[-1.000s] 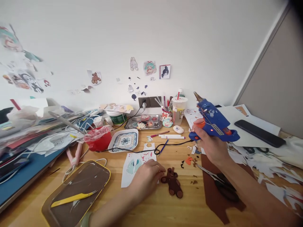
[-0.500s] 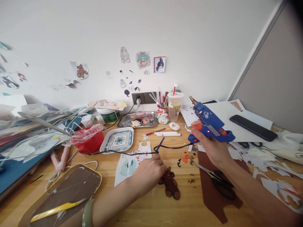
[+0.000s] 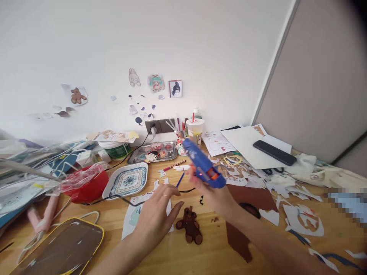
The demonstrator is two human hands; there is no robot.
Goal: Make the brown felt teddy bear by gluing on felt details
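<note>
My right hand [image 3: 210, 193] grips a blue hot glue gun [image 3: 200, 162] in the air, its nozzle tilted up toward the back left and a small red light glowing. A black cord [image 3: 187, 190] runs left from the gun. My left hand [image 3: 153, 210] hovers over a paper with a pale green drawing [image 3: 134, 217], fingers and thumb spread, holding nothing. Just right of its thumb, a dark brown teddy bear cutout [image 3: 190, 228] lies on the wooden table. Brown sheet material [image 3: 239, 242] lies partly beneath my right forearm, which also hides most of the scissors [image 3: 250, 210].
Left of centre sit a patterned square tray [image 3: 127, 179], a red bowl [image 3: 88, 189] and a yellow-rimmed brown board [image 3: 61, 248]. Behind stand a metal tray [image 3: 134, 157] and a lidded cup [image 3: 195, 128]. Paper scraps [image 3: 282, 191] and a black phone-like slab [image 3: 274, 152] lie right.
The view has swung to the right. My left hand has opened from its closed pose beside the bear and drawn off it. My right hand has brought the glue gun left, nearer my left hand.
</note>
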